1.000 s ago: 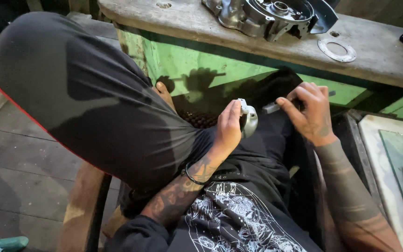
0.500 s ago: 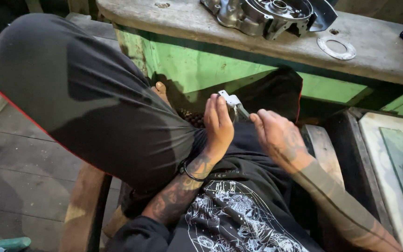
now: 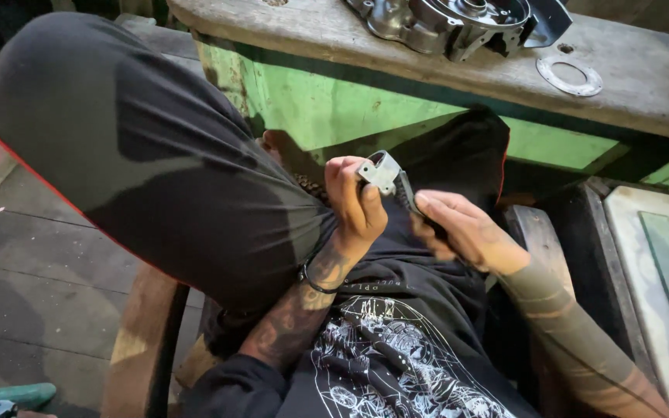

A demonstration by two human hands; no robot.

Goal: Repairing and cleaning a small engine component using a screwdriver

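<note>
The person sits with one leg drawn up, and both hands meet over the lap, just below the green front of the worktop [image 3: 629,73]. The left hand [image 3: 354,205] is curled shut around a small silvery metal part [image 3: 379,172], a blocky bracket-like piece; it sticks out above the thumb and fingertips, at the top of the fist, on the side facing the other hand. A black band sits on that wrist.

The right hand [image 3: 458,228] lies just beside it, to the right and a little lower. Its fingers are folded around a slim dark tool [image 3: 406,193], whose tip reaches up and touches the lower right edge of the metal part. What kind of tool it is, I cannot tell; most of it is hidden in the hand.

Well beyond both hands, up on the worktop, rests a large cast metal engine casing [image 3: 451,19], and to the right of it a flat metal ring gasket [image 3: 569,75]. Off to the right of the right hand, lower down, lie pale flat panels [image 3: 660,255].
</note>
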